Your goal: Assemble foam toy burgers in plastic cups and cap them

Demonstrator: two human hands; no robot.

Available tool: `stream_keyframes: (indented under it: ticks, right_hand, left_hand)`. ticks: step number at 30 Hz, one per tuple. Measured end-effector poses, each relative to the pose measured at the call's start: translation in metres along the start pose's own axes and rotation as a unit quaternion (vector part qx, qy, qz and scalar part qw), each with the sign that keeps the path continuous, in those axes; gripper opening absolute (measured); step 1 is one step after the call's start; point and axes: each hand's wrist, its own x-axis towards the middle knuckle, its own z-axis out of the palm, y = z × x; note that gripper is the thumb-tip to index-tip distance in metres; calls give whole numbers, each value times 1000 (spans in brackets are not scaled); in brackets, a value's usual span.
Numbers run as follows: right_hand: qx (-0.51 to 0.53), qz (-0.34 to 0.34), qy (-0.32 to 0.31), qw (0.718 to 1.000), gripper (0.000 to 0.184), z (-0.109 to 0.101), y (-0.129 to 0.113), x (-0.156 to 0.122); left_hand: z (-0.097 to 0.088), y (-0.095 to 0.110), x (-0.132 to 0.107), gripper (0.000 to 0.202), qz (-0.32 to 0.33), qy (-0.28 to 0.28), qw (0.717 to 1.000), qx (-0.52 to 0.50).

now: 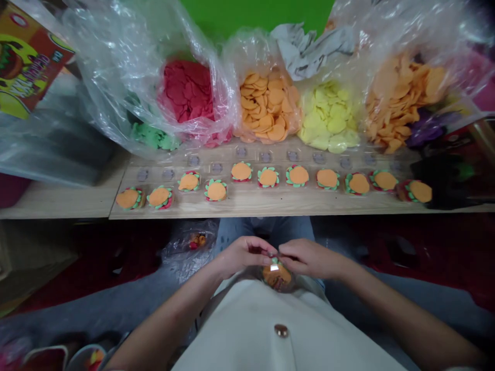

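Your left hand point(244, 256) and right hand point(311, 258) pinch the top of a small clear plastic packet point(289, 282) holding an orange toy burger point(276, 275) near your chest, apparently for close fingertip work, while similar burgers stand in rows on the pale wooden desk point(270, 203) far ahead.

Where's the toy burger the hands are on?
In the head view, the toy burger is low and centre, between the left hand and right hand, just above the cream top.

Mini orange burger point(277, 275) in clear pkg
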Motion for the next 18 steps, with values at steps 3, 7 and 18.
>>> stream_keyframes:
  ticks: [3, 7, 18]
  right_hand:
    - [-64, -22, -3, 998, 20, -8, -4, 6]
    - [-93, -45, 11, 995, 23, -3, -9, 6]
    - [-76, -8, 114, 990, 20, 39, -3, -4]
  left_hand:
    - [5, 2, 1, 28, 10, 19, 1000, 14]
    - [10, -1, -8, 24, 52, 42, 997, 29]
    - [15, -3, -8, 19, 119, 12, 963, 243]
